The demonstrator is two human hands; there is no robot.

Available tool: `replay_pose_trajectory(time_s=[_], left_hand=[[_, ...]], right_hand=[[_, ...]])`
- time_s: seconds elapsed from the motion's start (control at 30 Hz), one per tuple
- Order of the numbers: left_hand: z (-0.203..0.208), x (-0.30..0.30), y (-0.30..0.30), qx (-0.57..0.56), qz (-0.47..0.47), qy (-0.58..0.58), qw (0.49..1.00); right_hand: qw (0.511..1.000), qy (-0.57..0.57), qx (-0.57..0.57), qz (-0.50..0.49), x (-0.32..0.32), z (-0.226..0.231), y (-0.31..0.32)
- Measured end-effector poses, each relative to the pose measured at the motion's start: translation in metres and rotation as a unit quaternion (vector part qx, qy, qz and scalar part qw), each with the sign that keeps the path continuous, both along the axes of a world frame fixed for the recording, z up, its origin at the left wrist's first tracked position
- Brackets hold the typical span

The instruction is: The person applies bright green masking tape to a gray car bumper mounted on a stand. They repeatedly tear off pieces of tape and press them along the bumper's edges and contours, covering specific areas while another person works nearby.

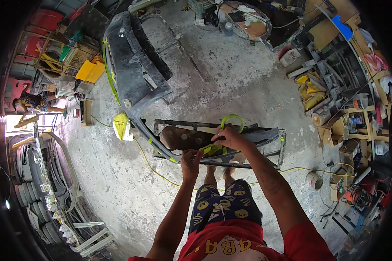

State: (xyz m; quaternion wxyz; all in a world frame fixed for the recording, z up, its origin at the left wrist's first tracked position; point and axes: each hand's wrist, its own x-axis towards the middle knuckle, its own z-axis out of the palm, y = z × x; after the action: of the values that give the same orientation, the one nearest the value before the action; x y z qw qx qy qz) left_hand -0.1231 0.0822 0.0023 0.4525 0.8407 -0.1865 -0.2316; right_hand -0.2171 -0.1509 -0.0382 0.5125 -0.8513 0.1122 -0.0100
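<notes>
Stained concrete floor (135,195) spreads beneath the bumper (133,74), its near limb running left to right by my hands. My right hand (231,138) holds the green tape roll (232,115); my left hand (190,162), nearer the bend, bunches its fingers, on what I can't tell.

A patchy, stained grey concrete floor (248,78) is spreading out underneath. On the left, a bright opening (21,122) is letting light spill across it. Wooden shelving (359,109) is lining the right side; a wooden rack (38,58) is standing at upper left.
</notes>
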Motion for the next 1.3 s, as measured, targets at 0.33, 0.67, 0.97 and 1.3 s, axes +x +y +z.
replay_pose_trajectory(time_s=[0.33, 0.67, 0.97, 1.3], left_hand=[[0.002, -0.007, -0.009, 0.056, 0.032, 0.029, 0.998], [0.025, -0.018, -0.022, 0.023, 0.108, 0.161, 0.981], [0.025, -0.024, -0.023, 0.030, 0.154, 0.200, 0.967], [0.016, -0.024, -0.021, 0.046, 0.142, 0.140, 0.979]], right_hand=[[0.998, 0.024, 0.039, 0.035, 0.001, -0.022, -0.002], [0.994, 0.043, 0.054, 0.082, 0.014, -0.021, -0.016], [0.995, 0.006, 0.054, 0.085, 0.026, -0.015, -0.016], [0.995, -0.049, 0.073, 0.047, 0.024, -0.040, 0.001]])
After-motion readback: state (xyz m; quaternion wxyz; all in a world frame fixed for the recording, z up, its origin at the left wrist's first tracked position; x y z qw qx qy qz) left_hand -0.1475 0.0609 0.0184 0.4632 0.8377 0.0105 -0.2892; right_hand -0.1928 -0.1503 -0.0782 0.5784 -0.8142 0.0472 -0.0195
